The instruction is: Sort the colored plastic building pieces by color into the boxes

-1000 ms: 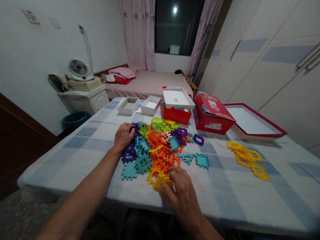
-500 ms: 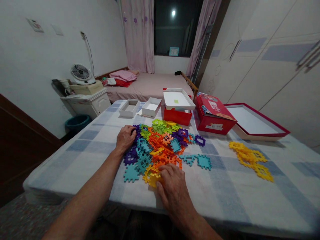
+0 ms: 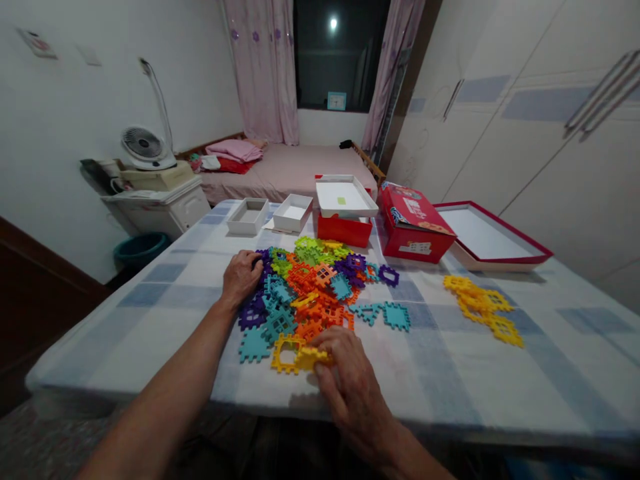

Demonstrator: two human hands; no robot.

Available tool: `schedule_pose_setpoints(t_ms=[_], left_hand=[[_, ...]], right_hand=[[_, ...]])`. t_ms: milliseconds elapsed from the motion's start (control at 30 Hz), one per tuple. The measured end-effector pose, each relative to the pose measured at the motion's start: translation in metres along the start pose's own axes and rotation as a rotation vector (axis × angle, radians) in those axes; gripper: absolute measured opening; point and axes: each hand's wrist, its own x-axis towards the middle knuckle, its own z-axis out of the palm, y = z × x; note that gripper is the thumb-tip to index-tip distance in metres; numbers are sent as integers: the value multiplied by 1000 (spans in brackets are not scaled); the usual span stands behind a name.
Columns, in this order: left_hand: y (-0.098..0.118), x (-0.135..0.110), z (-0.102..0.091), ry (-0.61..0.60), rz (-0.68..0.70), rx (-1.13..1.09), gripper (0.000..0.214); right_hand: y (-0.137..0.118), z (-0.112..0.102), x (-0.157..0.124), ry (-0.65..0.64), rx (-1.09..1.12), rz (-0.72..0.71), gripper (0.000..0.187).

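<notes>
A heap of coloured plastic interlocking tiles (image 3: 313, 283) lies on the checked tablecloth (image 3: 450, 373). My right hand (image 3: 347, 383) is closed, pinching a yellow tile (image 3: 310, 358) at the near edge of the heap; another yellow frame tile (image 3: 284, 352) lies joined or touching at its left. My left hand (image 3: 240, 277) rests with curled fingers on the purple tiles (image 3: 250, 313) at the heap's left side. A separate group of yellow tiles (image 3: 483, 310) lies apart on the right.
At the table's far side stand two small white boxes (image 3: 265, 215), a red box with a white tray (image 3: 346, 213) on it, a red printed box (image 3: 413, 223) and a flat red-rimmed lid (image 3: 493, 237). A fan (image 3: 143, 143), a bed (image 3: 290, 167) and wardrobe doors (image 3: 540, 120) lie beyond.
My right hand has drawn the yellow tile out toward the table's near edge, a little to the left. My left hand has stayed on the purple tiles. The view has shifted slightly.
</notes>
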Motion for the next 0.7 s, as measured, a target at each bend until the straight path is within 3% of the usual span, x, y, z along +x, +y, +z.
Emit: schedule_pose_setpoints(t_ms=[100,267,500,600,700], left_hand=[[2,0,-1,-9,-6,13,35],[3,-1,-2,0,14,4,37],[-15,4,8,-8,50,2,41],[-20,5,10,-24,57,6,42],[-19,5,10,-27,63,19,43]], right_hand=[[-6,15,1,-66,-32,-71,23],[2,40,10,-83,-181,-58,23],[7,52,4,-71,-138,-244,6],[11,24,6,108,-36,-199,11],[42,-40,10,369,-85,100,30]])
